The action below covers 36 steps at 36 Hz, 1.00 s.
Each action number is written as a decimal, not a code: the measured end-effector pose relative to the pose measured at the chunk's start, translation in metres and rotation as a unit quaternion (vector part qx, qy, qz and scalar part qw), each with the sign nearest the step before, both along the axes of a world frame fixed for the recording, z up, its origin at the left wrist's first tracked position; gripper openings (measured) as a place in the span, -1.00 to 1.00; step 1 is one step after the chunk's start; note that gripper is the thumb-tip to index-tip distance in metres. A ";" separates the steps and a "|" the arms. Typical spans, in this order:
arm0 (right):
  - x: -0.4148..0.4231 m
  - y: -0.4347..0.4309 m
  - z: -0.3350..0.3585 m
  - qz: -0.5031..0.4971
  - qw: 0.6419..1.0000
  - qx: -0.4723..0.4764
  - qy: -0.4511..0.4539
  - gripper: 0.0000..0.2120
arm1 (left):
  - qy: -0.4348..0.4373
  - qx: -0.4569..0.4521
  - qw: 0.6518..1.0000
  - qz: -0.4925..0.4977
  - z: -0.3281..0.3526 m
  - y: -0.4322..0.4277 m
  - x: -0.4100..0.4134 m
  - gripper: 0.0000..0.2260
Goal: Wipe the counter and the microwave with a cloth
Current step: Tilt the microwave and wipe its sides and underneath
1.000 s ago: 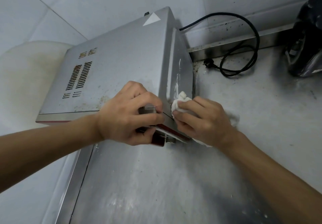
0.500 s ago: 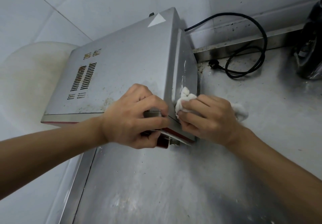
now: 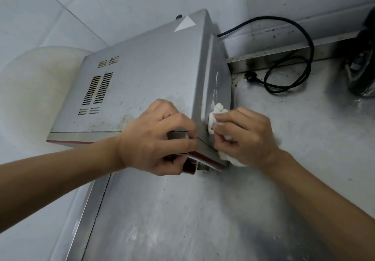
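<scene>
- White cloth [image 3: 218, 116], soft and limp, wadded into a ball; pressed against the right side panel of the microwave [image 3: 146, 78], low and near its front corner, with a loose tail hanging out below the palm
- Held by the right hand [image 3: 249, 137], fingers curled and pinching the wad flat to the metal; best kept bunched like this, otherwise prone to dragging or snagging on the panel edge
- Left hand [image 3: 156, 139] clamped on the front top corner, fingers curled over the edge and thumb tucked underneath; probably bracing the box against the sideways push
- Stiff sheet metal, heavy-looking, unlikely to slide far; brown specks beside the vent slots [image 3: 99, 90], white smears up the side panel, smooth paint likely slick when damp
- Stands on the steel counter [image 3: 203, 220], close to the tiled wall
- Black cord [image 3: 304, 43] looped on the counter behind, plug [image 3: 250, 76] lying loose, apart from the cloth; in the way of any sweep toward the back ledge
- Dark appliance [image 3: 363, 64] at far right, well apart
- Pale round object [image 3: 30, 90] left of the microwave, not identifiable
</scene>
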State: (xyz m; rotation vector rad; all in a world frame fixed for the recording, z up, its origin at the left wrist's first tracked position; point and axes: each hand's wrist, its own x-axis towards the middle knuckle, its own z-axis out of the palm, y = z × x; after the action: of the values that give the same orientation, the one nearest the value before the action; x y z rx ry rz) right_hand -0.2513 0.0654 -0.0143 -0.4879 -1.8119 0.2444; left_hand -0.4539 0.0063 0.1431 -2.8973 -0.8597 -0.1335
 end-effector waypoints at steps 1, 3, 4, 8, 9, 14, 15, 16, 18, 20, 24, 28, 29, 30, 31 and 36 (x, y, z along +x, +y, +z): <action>0.003 0.001 -0.012 0.002 1.000 -0.017 -0.020 -0.90 | 0.001 -0.002 1.000 0.001 0.000 0.000 0.000 -0.82; 0.008 0.004 -0.032 -0.001 0.996 -0.047 -0.071 -0.88 | 0.006 -0.004 1.000 0.004 0.000 0.000 -0.001 -0.83; 0.010 0.005 -0.038 -0.004 0.994 -0.053 -0.091 -0.87 | 0.009 -0.006 1.000 0.005 0.000 0.000 -0.001 -0.84; 0.008 0.014 -0.015 -0.014 0.998 -0.022 -0.064 -0.88 | 0.017 -0.006 1.000 0.006 0.001 0.001 0.000 -0.87; 0.006 0.016 0.000 -0.019 0.999 -0.009 -0.043 -0.88 | 0.017 -0.006 1.000 0.007 0.001 0.001 0.001 -0.88; -0.009 0.021 0.041 -0.039 0.997 0.048 0.035 -0.89 | 0.016 -0.007 1.000 0.002 0.001 0.001 -0.001 -0.86; -0.010 0.021 0.039 -0.040 0.998 0.041 0.035 -0.90 | 0.014 -0.008 1.000 0.002 0.001 0.001 -0.001 -0.86; -0.009 0.020 0.031 -0.039 0.998 0.026 0.030 -0.90 | 0.010 -0.010 1.000 0.002 0.000 0.001 -0.001 -0.85; -0.005 0.017 0.007 -0.037 0.999 -0.016 0.004 -0.90 | 0.007 -0.011 1.000 0.003 0.000 0.001 -0.001 -0.84; 0.000 0.012 -0.022 -0.035 0.996 -0.069 -0.035 -0.90 | 0.005 -0.011 1.000 0.004 0.000 0.001 -0.001 -0.84; 0.005 0.006 -0.047 -0.024 0.990 -0.108 -0.086 -0.91 | 0.002 -0.012 1.000 0.001 -0.001 0.001 -0.002 -0.85; 0.001 0.016 -0.007 -0.040 0.997 -0.041 -0.042 -0.88 | 0.004 -0.006 1.000 0.004 0.001 0.001 -0.001 -0.87; -0.001 0.019 0.005 -0.048 0.998 -0.024 -0.023 -0.86 | 0.005 -0.006 1.000 0.004 0.001 0.001 -0.001 -0.88; -0.004 0.023 0.016 -0.056 0.998 -0.010 -0.004 -0.85 | 0.005 -0.008 1.000 0.002 0.001 0.001 -0.001 -0.87; -0.007 0.026 0.023 -0.061 0.998 -0.001 0.014 -0.85 | 0.007 -0.009 1.000 0.001 0.001 0.001 -0.001 -0.86; -0.009 0.030 -0.006 -0.063 0.995 -0.079 -0.005 -0.90 | 0.009 -0.012 1.000 0.005 0.002 0.001 0.000 -0.87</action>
State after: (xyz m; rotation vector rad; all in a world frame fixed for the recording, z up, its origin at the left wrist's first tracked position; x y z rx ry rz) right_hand -0.2603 0.0952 -0.0200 -0.7134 -1.7716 0.3000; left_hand -0.4542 0.0073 0.1448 -2.9107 -0.8799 -0.0954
